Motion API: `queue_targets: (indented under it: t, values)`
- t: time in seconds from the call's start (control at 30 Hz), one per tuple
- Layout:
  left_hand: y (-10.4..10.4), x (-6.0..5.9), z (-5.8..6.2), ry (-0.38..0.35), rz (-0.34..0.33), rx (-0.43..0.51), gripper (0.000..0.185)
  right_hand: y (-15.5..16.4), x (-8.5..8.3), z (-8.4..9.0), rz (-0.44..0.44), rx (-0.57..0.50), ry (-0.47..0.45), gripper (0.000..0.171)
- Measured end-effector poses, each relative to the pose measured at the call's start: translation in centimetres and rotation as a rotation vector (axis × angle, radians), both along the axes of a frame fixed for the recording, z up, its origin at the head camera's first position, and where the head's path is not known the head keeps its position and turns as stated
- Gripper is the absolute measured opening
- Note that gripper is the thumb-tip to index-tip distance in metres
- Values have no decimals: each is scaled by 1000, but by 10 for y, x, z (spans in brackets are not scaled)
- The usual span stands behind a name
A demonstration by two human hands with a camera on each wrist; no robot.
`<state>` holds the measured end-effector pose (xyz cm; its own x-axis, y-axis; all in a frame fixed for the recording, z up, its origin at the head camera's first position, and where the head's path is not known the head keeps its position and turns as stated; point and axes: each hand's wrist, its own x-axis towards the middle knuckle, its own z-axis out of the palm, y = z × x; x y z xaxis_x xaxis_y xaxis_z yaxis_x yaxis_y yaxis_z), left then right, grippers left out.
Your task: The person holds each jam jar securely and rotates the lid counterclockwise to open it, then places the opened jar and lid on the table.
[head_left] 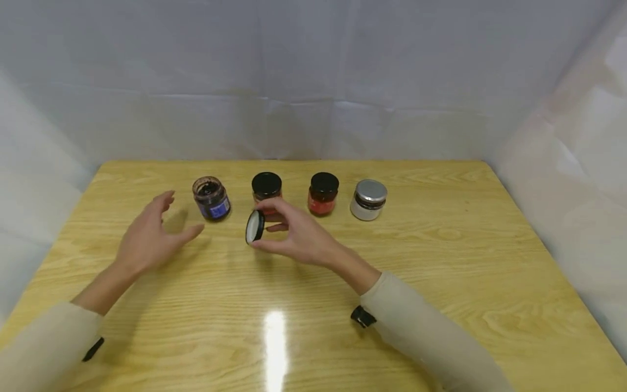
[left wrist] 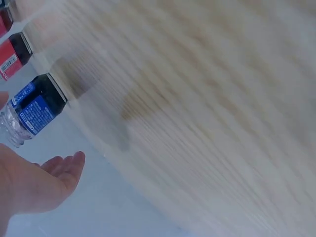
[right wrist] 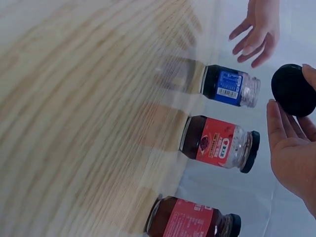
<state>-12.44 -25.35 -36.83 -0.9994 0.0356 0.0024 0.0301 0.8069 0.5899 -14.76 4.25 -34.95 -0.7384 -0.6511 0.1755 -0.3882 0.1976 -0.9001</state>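
Black lid (head_left: pixel 254 227) pinched, right hand (head_left: pixel 309 235) partly hides one of three capped jars (head_left: pixel 267 188), spread left hand (head_left: pixel 149 237) near one uncapped jar (head_left: pixel 213 201).

Four jars (head_left: pixel 214 207) (head_left: pixel 266 186) (head_left: pixel 321 202) (head_left: pixel 368 201), one loose lid (head_left: pixel 254 226) — two hands (head_left: pixel 151 234) (head_left: pixel 303 234).

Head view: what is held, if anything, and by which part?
The right hand holds a black lid by its rim; the left hand holds nothing.
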Motion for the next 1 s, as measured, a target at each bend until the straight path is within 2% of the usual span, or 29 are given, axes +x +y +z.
queue_targets:
  t: [0.07,0.23,0.5,0.77,1.0]
  values:
    - [-2,7,3,12,3,-74,96,-4,-2,-1,-1,-4,3,60]
    - [-8,20,6,39,-40,-138,87,-15,-7,-2,13,-23,-10,59]
    - [-22,34,1,63,-78,-258,88,-38,-10,-5,72,4,-31,61]
    - [-26,41,-6,122,-134,-357,93,-60,-12,-15,99,39,-94,58]
    - [-29,47,-11,156,-165,-400,93,-73,-17,-26,87,142,-122,57]
